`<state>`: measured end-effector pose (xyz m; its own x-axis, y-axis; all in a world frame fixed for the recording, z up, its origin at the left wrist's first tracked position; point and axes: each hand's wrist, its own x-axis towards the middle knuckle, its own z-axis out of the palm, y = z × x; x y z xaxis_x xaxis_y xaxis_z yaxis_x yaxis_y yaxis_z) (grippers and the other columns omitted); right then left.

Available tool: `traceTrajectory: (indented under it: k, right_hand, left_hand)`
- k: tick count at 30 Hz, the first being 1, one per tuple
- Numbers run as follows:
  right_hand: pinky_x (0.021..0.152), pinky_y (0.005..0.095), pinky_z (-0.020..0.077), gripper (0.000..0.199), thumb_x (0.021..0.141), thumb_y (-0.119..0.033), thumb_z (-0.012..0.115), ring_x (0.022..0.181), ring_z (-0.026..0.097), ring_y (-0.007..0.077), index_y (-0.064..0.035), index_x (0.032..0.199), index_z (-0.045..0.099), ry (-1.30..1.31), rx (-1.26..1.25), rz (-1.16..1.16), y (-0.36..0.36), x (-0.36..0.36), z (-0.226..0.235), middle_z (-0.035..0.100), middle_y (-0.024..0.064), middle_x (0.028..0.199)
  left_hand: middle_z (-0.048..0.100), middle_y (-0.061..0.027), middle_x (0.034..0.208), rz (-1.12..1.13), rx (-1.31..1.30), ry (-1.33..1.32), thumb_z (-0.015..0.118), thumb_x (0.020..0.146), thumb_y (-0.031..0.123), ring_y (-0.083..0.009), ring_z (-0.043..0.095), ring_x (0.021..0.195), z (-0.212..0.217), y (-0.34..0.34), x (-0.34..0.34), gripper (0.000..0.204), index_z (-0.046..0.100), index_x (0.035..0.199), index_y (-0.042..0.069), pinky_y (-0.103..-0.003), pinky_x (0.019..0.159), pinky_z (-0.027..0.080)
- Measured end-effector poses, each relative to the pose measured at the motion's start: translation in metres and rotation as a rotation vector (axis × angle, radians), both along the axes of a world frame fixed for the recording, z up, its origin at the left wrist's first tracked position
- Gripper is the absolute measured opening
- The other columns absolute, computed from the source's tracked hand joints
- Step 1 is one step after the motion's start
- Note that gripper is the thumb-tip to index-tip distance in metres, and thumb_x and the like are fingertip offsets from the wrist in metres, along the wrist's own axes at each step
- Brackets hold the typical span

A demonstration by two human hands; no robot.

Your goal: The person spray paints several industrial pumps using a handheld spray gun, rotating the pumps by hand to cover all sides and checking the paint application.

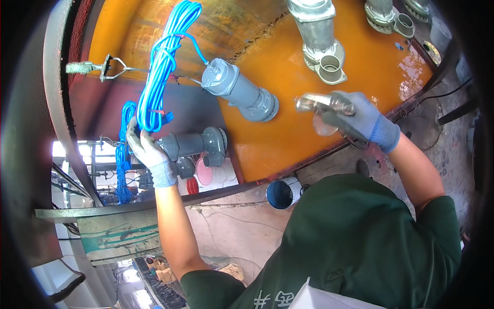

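My left hand [152, 157], in a whitish work glove, grips the lower end of a bundled blue cable coil [158, 82]. The cable runs from the coil into the top of a grey-blue submersible pump [239, 90], which hangs tilted from a hook and wire [110, 68]. On the right, my gloved right hand [368, 116] is closed around a metal spray gun [324, 103], its front smeared by motion. The gun points left, toward the pump, and stands apart from it. Part of its trigger and handle is hidden by the fingers.
Another grey pump [188, 147] hangs just beyond my left wrist, with a second blue coil [123, 149] beside it. Bare metal pumps [316, 36] hang at the top. Behind is an orange-stained booth panel [267, 149]; a blue-lined bucket [283, 193] stands below its edge.
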<state>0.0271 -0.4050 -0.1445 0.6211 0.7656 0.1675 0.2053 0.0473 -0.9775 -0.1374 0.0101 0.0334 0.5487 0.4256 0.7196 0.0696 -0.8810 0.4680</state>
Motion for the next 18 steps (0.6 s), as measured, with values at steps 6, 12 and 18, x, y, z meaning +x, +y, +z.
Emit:
traceTrajectory:
  k: [6,12,18]
  right_hand:
    - [0.089,0.0279,0.0531,0.038,0.097,-0.014,0.074,0.102,0.064,0.0083,-0.0008,0.131,0.065,0.294,0.143,-0.399,0.006,-0.006,-0.02,0.071,0.0046,0.116]
    - [0.068,0.0291,0.0529,0.018,0.095,-0.012,0.072,0.07,0.063,0.01,-0.0008,0.109,0.068,0.14,0.026,0.006,0.006,-0.043,0.025,0.069,-0.0022,0.081]
    - [0.074,0.0278,0.0513,0.019,0.098,-0.01,0.064,0.078,0.059,0.0106,0.0015,0.113,0.068,0.155,0.183,-0.068,0.023,-0.054,0.076,0.066,0.0046,0.086]
  left_hand:
    - [0.05,-0.0157,0.146,-0.047,-0.04,-0.039,0.057,0.104,0.023,-0.0233,0.055,0.124,-0.015,-0.019,0.01,0.05,0.052,0.148,-0.002,-0.036,0.104,0.045]
    - [0.045,-0.0238,0.154,-0.239,0.221,-0.121,0.054,0.105,0.022,-0.0363,0.044,0.144,-0.044,-0.073,-0.005,0.055,0.045,0.151,-0.006,-0.047,0.122,0.032]
    - [0.046,-0.0241,0.155,-0.328,-0.165,-0.078,0.052,0.103,0.015,-0.036,0.043,0.145,-0.209,-0.071,-0.093,0.052,0.045,0.15,-0.007,-0.049,0.12,0.034]
